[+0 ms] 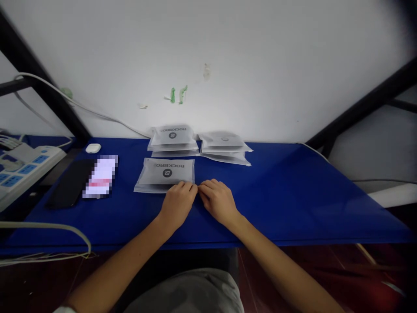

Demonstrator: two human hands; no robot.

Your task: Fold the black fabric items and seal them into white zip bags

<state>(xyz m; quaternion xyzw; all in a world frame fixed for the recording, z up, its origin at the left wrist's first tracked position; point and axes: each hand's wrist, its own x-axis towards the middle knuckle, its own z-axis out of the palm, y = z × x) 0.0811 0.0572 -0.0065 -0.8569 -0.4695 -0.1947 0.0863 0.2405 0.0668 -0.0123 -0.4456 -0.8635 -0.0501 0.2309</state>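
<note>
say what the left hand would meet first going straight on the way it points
Likely the nearest white pouch, whose near right corner the left hand overlaps in view; exact depth is unclear.

ROCKBRO, upside down and with its end unclear, stands on the front bag (180,174) and the rear left bag (184,138), each with a dark round emblem (167,173). The right bag's mark (225,139) is illegible.

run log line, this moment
left hand: at near right corner of front pouch; right hand: beside it; behind: two pouch stacks
</note>
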